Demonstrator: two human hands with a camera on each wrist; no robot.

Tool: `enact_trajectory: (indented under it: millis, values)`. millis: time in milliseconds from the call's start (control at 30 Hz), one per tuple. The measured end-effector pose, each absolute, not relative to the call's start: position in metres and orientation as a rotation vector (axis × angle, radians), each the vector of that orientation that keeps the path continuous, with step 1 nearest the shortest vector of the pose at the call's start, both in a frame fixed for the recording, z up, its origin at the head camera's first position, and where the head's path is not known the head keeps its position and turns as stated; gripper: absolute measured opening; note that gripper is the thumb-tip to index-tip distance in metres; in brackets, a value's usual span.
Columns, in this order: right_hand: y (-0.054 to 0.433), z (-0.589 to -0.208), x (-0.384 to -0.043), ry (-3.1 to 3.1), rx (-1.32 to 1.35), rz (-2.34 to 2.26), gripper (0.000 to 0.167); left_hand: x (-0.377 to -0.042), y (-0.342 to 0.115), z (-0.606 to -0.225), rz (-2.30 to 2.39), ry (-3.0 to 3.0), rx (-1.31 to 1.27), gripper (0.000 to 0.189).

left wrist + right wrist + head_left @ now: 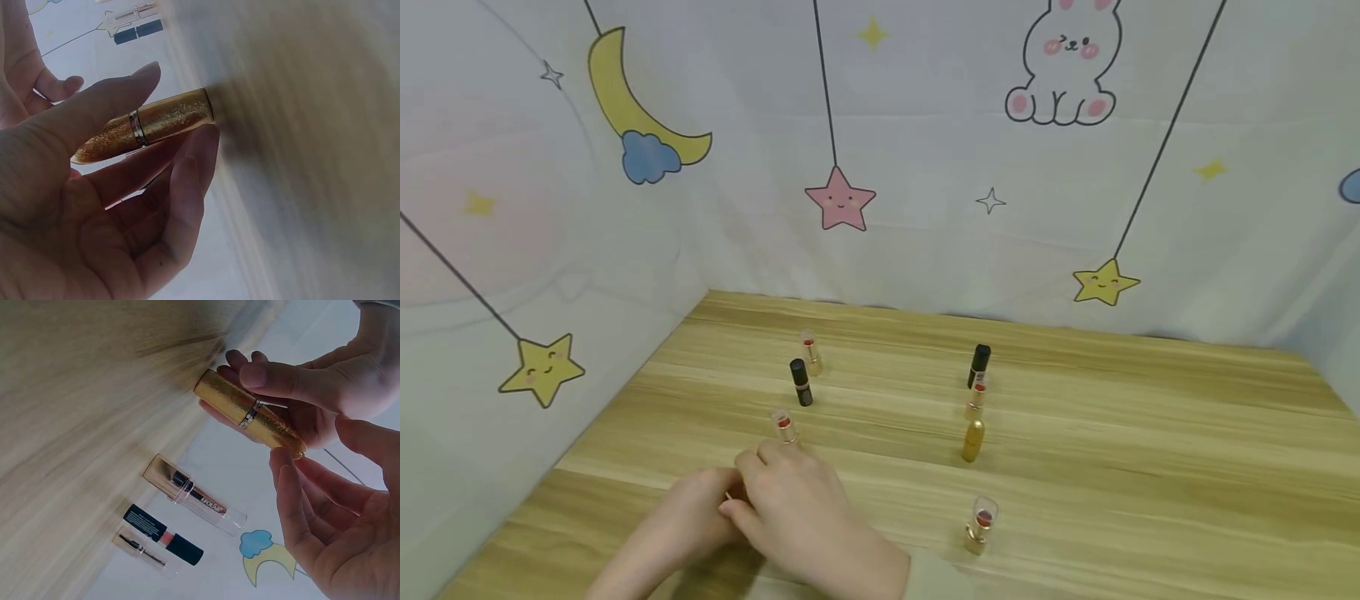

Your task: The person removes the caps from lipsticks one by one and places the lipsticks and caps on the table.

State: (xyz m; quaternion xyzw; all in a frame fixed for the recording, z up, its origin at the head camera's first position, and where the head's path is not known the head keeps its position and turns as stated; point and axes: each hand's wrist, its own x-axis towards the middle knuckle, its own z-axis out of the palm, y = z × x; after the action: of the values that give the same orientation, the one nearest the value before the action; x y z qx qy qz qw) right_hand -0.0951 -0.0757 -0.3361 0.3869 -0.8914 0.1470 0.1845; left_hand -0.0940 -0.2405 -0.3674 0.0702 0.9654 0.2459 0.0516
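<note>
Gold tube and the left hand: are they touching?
Touching: the right wrist view shows the left hand gripping the gold tube between thumb and fingers.

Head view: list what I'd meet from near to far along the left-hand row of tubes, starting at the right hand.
Right hand → clear-capped tube → black tube → second clear-capped tube.

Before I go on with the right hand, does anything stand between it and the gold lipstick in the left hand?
Nothing visible does: the right hand is at the rounded end of the gold lipstick, whose body the left hand grips; the nearest clear-capped lipstick stands beyond both hands.
</note>
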Motion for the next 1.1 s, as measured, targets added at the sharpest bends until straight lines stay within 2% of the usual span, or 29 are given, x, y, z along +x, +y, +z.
enact_trajectory:
  millis: [233, 1100]
  values:
    - [-0.081, -0.339, -0.097, -2.485, 1.078, 0.405, 0.020, -0.098, -0.240, -0.368, 0.696, 2.955, 0.223, 0.012]
    - [-0.088, -0.347, -0.105, -2.537, 1.055, 0.222, 0.021, -0.100, -0.234, -0.370, 0.676, 2.980, 0.164, 0.021]
